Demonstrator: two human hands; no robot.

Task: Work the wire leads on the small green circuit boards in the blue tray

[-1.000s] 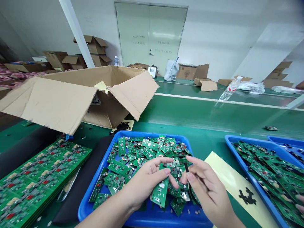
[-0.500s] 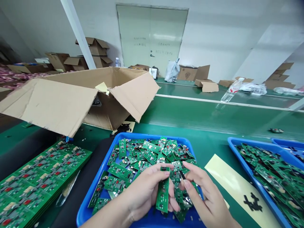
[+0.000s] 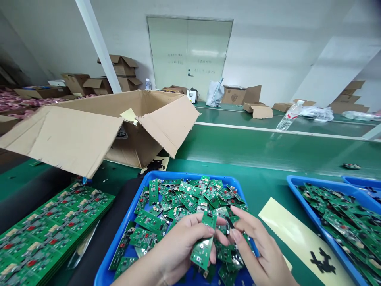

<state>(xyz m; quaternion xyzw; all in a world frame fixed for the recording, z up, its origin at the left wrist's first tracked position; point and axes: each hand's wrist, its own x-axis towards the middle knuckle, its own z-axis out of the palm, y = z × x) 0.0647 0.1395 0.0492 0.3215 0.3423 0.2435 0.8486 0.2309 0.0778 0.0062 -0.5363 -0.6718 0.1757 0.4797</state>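
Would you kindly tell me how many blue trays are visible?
3: the middle tray, a second tray at right, and a third tray beyond that; others may be hidden.

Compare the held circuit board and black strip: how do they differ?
Colour: the circuit board is green, the black strip black.
Size: the circuit board is longer and wider than the black strip.
Hold: the left hand has the circuit board, the right hand the black strip.
Both are held above the blue tray.
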